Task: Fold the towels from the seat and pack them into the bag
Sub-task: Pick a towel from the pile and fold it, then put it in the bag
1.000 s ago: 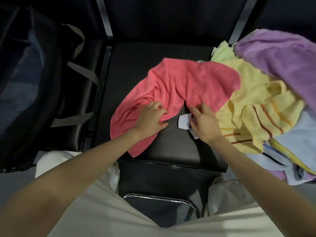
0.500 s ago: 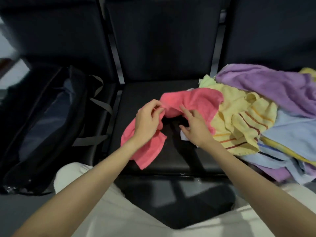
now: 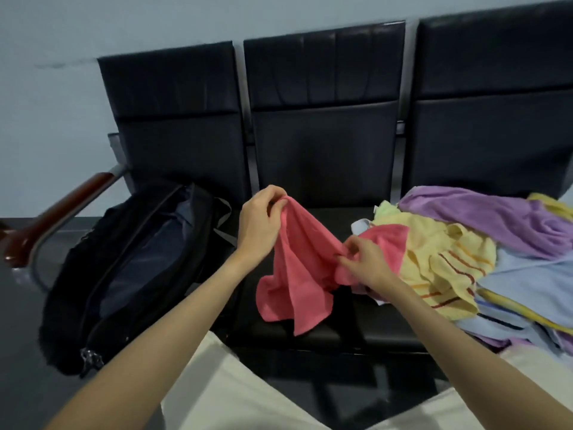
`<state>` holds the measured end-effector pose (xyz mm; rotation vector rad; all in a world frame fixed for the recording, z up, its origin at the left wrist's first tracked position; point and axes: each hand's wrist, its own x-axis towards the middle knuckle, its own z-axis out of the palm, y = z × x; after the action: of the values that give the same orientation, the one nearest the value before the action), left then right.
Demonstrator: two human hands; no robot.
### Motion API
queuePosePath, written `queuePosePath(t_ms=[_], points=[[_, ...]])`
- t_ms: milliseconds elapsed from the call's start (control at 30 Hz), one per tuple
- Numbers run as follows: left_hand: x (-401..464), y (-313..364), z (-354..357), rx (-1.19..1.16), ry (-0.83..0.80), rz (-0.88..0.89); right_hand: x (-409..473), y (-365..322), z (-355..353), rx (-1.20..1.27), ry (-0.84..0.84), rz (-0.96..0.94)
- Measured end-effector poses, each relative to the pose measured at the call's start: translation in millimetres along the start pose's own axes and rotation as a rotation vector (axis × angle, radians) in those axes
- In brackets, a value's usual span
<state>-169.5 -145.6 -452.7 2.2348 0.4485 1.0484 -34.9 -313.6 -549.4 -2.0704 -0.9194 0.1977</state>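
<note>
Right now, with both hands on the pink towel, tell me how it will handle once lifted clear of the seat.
Probably floppy: the pink towel sags in folds between the left hand and the right hand. Likely light, since fingertip pinches carry it. It may drag the yellow striped towel, which it touches.

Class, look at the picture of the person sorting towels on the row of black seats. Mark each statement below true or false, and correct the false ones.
1. Both hands hold the pink towel. True: the left hand and the right hand each pinch it.
2. The pink towel lies folded flat on the seat. False: it is lifted and hangs crumpled.
3. The black bag sits left of the pink towel. True.
4. The bag is zipped shut. False: it gapes open.
5. The purple towel lies on the pile at the right. True.
</note>
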Motion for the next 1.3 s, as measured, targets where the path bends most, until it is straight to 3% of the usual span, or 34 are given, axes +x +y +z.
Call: queuePosePath(t_ms=[200, 433, 500, 600, 700, 800, 867, 967, 1067, 1200, 1300], points=[[-3.1, 5.8, -5.3, -0.075, 0.079, -0.154, -39.0, 33.1, -4.5, -0.006, -0.167, 0.048], [1.5, 13.8, 3.0, -0.178, 0.163, -0.368, -53.9, 83.1, 1.1, -0.16, -0.199, 0.208], [6.0, 18.9, 7.2, -0.228, 0.147, -0.44, -51.5, 81.4, -2.3, -0.16, -0.114, 0.215], [14.3, 30.6, 14.9, -0.353, 0.078, -0.57, -42.6, 61.6, -12.3, -0.016, 0.188, 0.254], [22.7, 50.5, 23.9, -0.64, -0.049, -0.629, -25.0, 29.6, -30.9, 0.211, 0.566, 0.274], [27.9, 59.0, 32.5, -0.909, -0.092, -0.663, -5.1, 17.4, -45.2, 0.233, 0.7, 0.316], [29.3, 42.6, 44.1, -0.901, -0.057, -0.692, 4.9, 29.3, -46.1, 0.068, 0.618, 0.367], [16.3, -8.3, 70.2, -0.697, -0.027, -0.811, 6.8, 61.7, -36.5, -0.149, 0.348, 0.482], [-8.9, -56.8, 89.1, -0.623, -0.021, -0.998, -4.7, 86.5, -24.9, -0.206, 0.165, 0.523], [-39.3, -99.7, 98.6, -0.472, -0.083, -1.158, -12.8, 92.1, -11.6, 0.021, 0.051, 0.507], [-51.7, -126.7, 100.1, -0.268, -0.129, -1.192, -6.2, 63.6, -8.5, 0.315, 0.165, 0.513]])
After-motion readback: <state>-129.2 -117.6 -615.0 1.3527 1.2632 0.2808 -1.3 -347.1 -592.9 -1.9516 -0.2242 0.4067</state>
